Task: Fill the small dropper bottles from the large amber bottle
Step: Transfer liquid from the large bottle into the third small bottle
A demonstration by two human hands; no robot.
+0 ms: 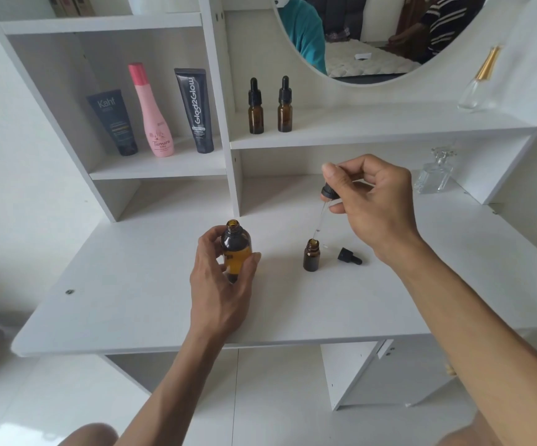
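Note:
The large amber bottle [236, 244] stands uncapped on the white desk [132, 300], with my left hand [223, 284] wrapped around its lower body. My right hand [370, 204] pinches a black-capped dropper [326, 201]; its glass tip hangs just above the mouth of a small open amber bottle [311, 255]. That small bottle's own black dropper cap [349, 255] lies on the desk just to its right. Two capped small dropper bottles [255, 107] [284, 106] stand side by side on the shelf behind.
Three cosmetic containers stand in the left shelf bay: a dark tube [114, 123], a pink bottle [154, 114] and a black tube [196, 111]. Two clear glass perfume bottles [434, 173] [479, 85] sit at right. A round mirror [373, 37] hangs above.

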